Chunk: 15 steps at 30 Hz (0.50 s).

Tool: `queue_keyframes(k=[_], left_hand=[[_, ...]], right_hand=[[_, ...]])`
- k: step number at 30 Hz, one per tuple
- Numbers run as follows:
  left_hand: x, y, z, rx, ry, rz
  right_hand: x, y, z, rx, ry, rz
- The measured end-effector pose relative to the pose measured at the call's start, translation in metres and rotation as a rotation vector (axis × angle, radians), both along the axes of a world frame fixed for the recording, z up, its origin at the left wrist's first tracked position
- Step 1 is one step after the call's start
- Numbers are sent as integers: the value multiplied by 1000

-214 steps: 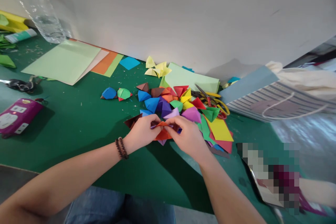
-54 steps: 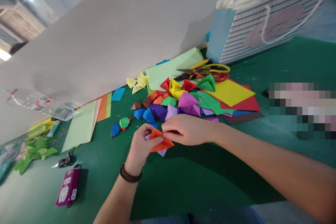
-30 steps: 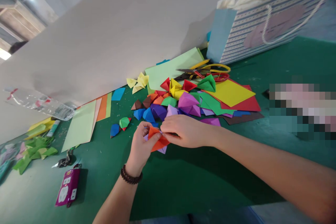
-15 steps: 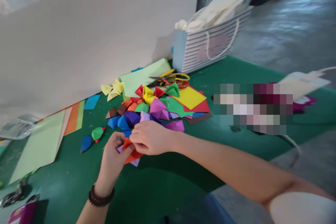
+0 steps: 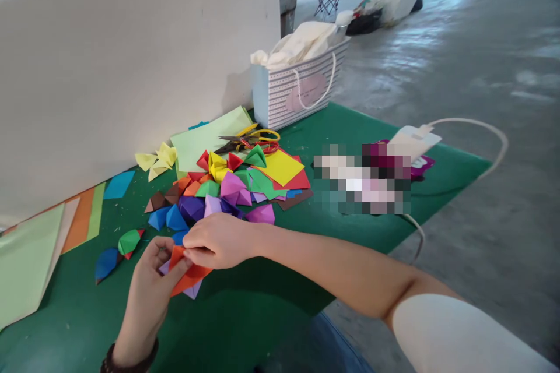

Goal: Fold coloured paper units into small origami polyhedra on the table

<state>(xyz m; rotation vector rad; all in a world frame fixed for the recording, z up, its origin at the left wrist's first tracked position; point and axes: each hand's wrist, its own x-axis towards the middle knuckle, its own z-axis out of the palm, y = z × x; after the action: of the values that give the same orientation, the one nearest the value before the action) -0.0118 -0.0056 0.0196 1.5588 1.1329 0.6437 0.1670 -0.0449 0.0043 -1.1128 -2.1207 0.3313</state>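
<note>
Both of my hands meet over the near edge of the green table. My left hand grips an orange folded paper piece with a lilac piece tucked under it, thumb on top. My right hand pinches the same orange piece from the right, fingers curled. Just behind my hands lies a heap of folded paper shapes in several colours.
A striped paper bag with cream cloth stands at the back beside a white board. Scissors lie on flat coloured sheets. Light green sheets lie at left. The table's right edge drops to a concrete floor.
My view has swung right and up, showing the floor and room beyond the table. Both hands keep working the orange piece, which sits lower and further left in view.
</note>
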Motion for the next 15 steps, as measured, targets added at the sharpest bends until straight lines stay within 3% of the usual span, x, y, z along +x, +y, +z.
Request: queue_keyframes(k=[6, 15], left_hand=[[-2, 2, 3, -91, 5, -37], [-2, 9, 3, -20, 64, -88]], right_hand=[[-2, -1, 1, -67, 44, 10], [-12, 2, -7, 75, -298, -102]])
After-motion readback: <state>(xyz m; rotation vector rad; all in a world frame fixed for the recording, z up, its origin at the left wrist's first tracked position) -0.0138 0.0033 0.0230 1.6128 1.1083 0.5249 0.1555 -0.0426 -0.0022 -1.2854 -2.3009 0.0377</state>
